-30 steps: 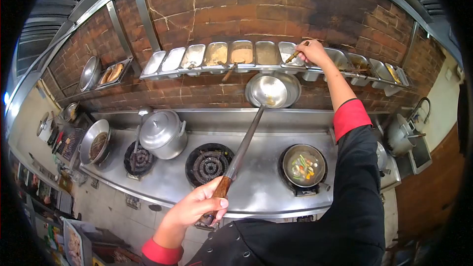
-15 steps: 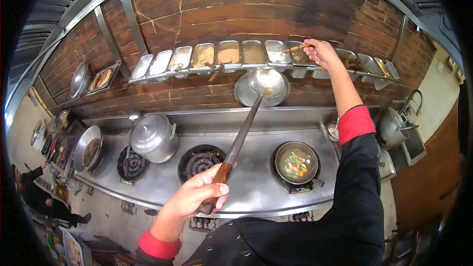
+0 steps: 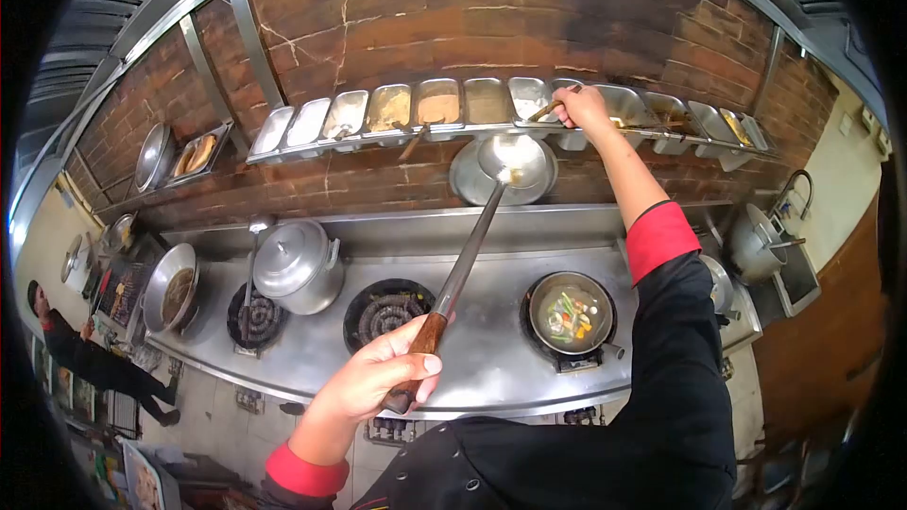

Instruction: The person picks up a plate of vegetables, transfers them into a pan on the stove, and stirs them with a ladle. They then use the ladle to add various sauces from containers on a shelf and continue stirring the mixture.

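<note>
My left hand (image 3: 383, 373) is closed round the wooden handle of a long ladle (image 3: 470, 255), whose round bowl is raised in front of a metal lid (image 3: 460, 175) below the shelf. My right hand (image 3: 578, 111) pinches the wooden handle of a small utensil (image 3: 546, 110) at a metal tray of white seasoning (image 3: 529, 97); the utensil's far end is hard to make out. On the right burner sits a pan (image 3: 570, 313) with chopped vegetables in liquid.
A lidded pot (image 3: 299, 266) stands left of a bare burner (image 3: 387, 314). A large wok (image 3: 170, 288) is further left. Another person (image 3: 99, 364) stands at the far left. A tall pot (image 3: 753, 244) is at the right.
My right hand has moved left and slightly down with the small utensil, onto the white seasoning tray. My left hand and the ladle have hardly moved. The other person stands further into view.
</note>
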